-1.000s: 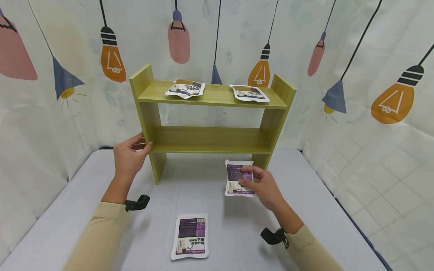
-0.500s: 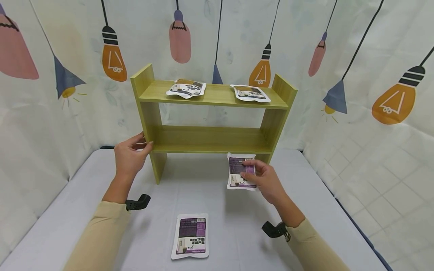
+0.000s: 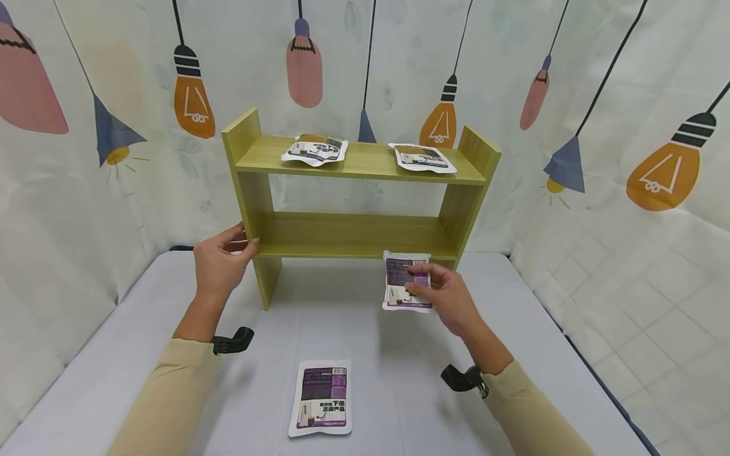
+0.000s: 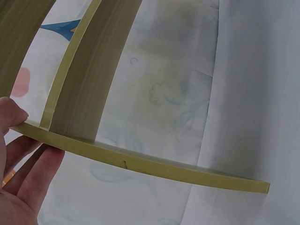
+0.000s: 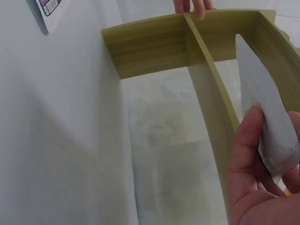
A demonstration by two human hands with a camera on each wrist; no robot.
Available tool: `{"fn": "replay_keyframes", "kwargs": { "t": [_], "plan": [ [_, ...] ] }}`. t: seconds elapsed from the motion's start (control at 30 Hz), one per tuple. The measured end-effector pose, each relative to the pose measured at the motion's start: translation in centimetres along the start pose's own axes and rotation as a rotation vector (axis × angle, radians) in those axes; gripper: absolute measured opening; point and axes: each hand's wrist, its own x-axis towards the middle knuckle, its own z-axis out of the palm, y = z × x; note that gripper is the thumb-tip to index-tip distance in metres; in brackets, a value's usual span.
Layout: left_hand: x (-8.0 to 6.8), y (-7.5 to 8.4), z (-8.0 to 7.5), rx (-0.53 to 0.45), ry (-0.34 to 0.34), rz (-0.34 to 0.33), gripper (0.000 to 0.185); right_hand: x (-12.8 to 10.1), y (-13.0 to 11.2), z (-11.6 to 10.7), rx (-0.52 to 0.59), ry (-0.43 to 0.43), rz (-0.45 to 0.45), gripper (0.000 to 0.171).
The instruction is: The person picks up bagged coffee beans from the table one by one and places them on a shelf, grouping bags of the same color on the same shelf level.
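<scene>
My left hand [image 3: 221, 261] grips the left side panel of a yellow-green wooden shelf [image 3: 353, 232] at the height of its lower board; in the left wrist view the thumb and fingers [image 4: 41, 176] lie on either side of the panel's edge. Between thumb and fingers my right hand [image 3: 447, 294] pinches a purple-and-white pouch [image 3: 399, 283] by its right side. This pouch is held up in front of the lower board's right end, over the table. Its plain white edge and back [image 5: 265, 103] show in the right wrist view.
A second purple-and-white pouch [image 3: 320, 398] lies flat on the white-covered table [image 3: 256, 399]. On the top board rest two orange-and-white pouches, one left [image 3: 315, 150] and one right [image 3: 422, 158]. A patterned cloth wall [image 3: 188, 171] stands close behind the shelf.
My right hand has lifted the purple-and-white pouch up and toward the shelf, its top now overlapping the lower board's front edge. The left hand keeps its grip on the panel.
</scene>
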Motion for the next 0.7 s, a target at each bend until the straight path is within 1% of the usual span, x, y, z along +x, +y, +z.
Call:
{"fn": "replay_keyframes", "kwargs": {
  "t": [0.4,0.7],
  "plan": [
    [-0.2,0.3,0.0,0.01,0.004,0.006,0.046,0.8,-0.6,-0.5,-0.016,-0.02,0.038,0.049],
    [-0.2,0.3,0.0,0.004,0.004,-0.001,0.046,1.4,-0.8,-0.6,0.001,-0.034,0.053,0.048]
  ]
}}
